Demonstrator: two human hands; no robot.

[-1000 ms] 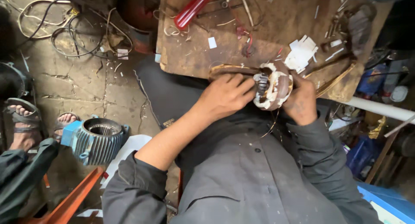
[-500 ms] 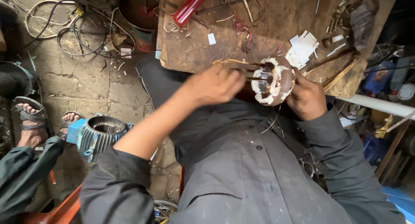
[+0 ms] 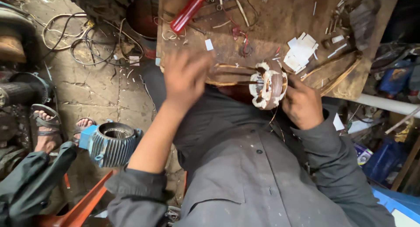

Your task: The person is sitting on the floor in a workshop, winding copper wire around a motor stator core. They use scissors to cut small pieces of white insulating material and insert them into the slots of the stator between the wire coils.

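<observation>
A round motor stator (image 3: 274,87) with white insulation and copper windings sits at the near edge of a wooden workboard (image 3: 271,25). My right hand (image 3: 302,105) grips its right side and holds it on edge. My left hand (image 3: 186,78), blurred by motion, is well to the left of the stator. Long copper wire strands (image 3: 232,74) stretch from the stator's opening to that hand, which looks closed on their ends. My grey shirt fills the lower middle of the view.
On the board lie a red cylinder-shaped tool (image 3: 190,10), white paper slips (image 3: 302,52) and metal scraps. A blue motor housing (image 3: 111,141) stands on the cracked floor at left, beside another person's sandalled feet (image 3: 48,126). Loose cable coils (image 3: 78,38) lie farther back.
My left hand has gone from the stator's face out to the left, drawing the copper strands out with it. My right hand has kept its hold on the stator.
</observation>
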